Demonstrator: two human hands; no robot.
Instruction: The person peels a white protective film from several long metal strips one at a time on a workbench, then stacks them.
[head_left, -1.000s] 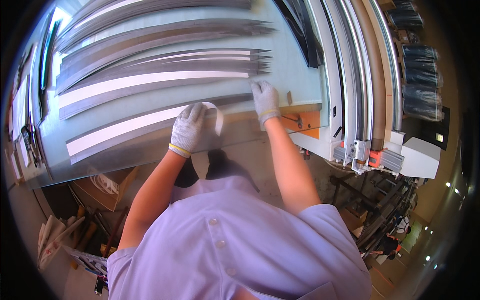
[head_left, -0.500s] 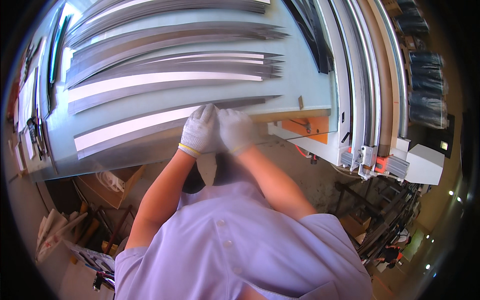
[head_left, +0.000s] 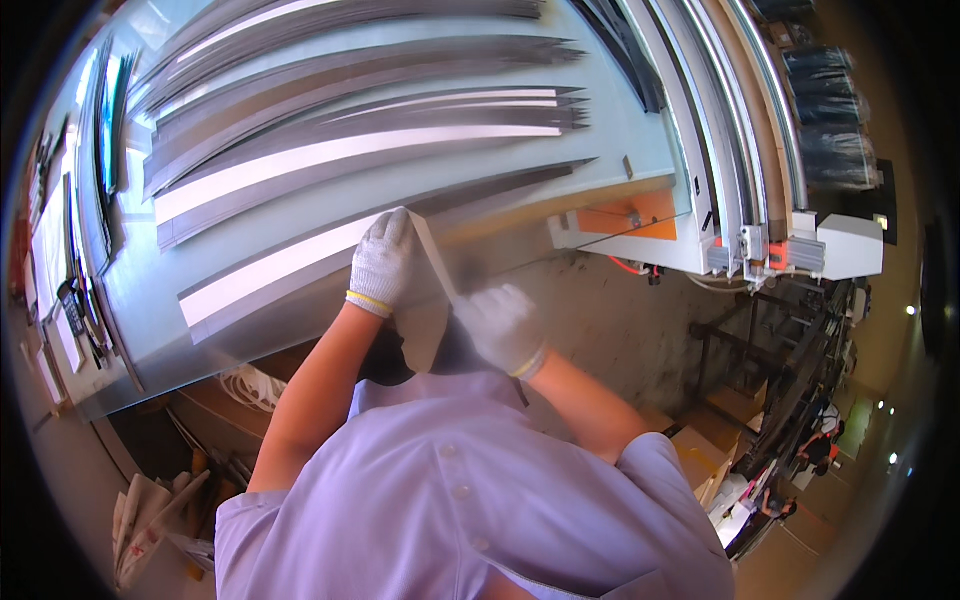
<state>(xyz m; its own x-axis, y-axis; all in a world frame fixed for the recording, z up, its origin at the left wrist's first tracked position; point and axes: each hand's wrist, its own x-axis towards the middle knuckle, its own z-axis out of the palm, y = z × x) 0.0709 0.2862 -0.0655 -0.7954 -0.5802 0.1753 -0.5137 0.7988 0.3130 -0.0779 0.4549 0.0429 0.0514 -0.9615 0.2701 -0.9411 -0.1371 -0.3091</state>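
Observation:
My left hand (head_left: pixel 382 255), in a pale knitted glove with a yellow cuff edge, is closed at a long grey strip (head_left: pixel 235 312) on the near side of the table. Its fingertips press where a white band (head_left: pixel 290 265) along that strip ends. From there a narrow pale tape (head_left: pixel 437 262) runs taut and slanting toward me. My right hand (head_left: pixel 503 325), gloved alike and blurred, is closed on the tape's lower end, off the table edge before my chest. To the right of my left hand, the grey strip is dark and tapers to a point.
Several bundles of grey strips (head_left: pixel 370 75), some with white bands, lie across the pale tabletop (head_left: pixel 330 200). At the right stand long rails and rollers (head_left: pixel 755 120) with a white end housing (head_left: pixel 850 243). Cardboard (head_left: pixel 700 455) and a dark rack (head_left: pixel 800 340) are below right.
My right hand has moved from beside my left hand down toward me and slightly right, drawing the pale tape off the table. The left hand stays at the grey strip.

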